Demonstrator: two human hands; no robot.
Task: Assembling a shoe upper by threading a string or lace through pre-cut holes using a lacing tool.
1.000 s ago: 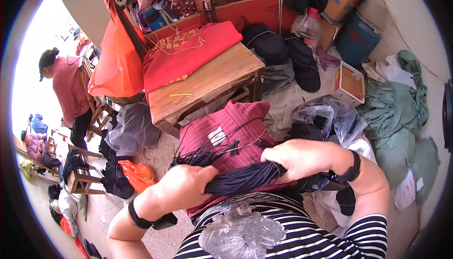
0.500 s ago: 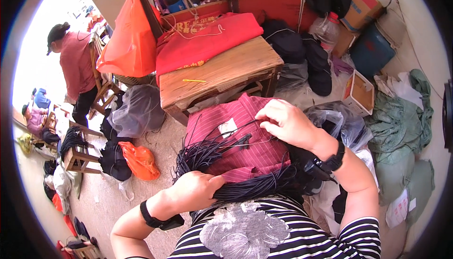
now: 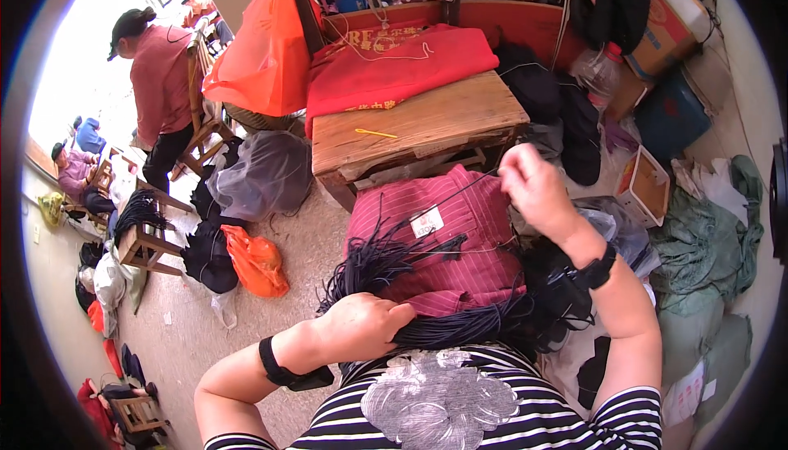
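Across my lap lies a maroon pin-striped cloth [image 3: 480,265] with a white label [image 3: 427,221]. A thick bundle of thin dark cords [image 3: 468,328] rests over its near edge, loose ends fanning out at the left. My left hand [image 3: 367,325] is closed around the bundle near those ends. Up at the cloth's far right, my right hand [image 3: 532,187] pinches one dark cord, which runs slanting back toward the loose ends. Its fingertips are partly hidden. A pale thread crosses the cloth below the label.
Ahead stands a wooden table [image 3: 443,114] with a red cloth [image 3: 402,68] and a small yellow stick-like tool [image 3: 376,132]. An orange bag [image 3: 258,56] hangs beside it. Plastic bags, a white bin [image 3: 642,187] and green sacks [image 3: 698,245] crowd the right. Seated people are at left.
My right hand has moved up and to the right, drawing the cord out straighter. My left hand keeps its hold on the bundle. The whole view has shifted slightly.
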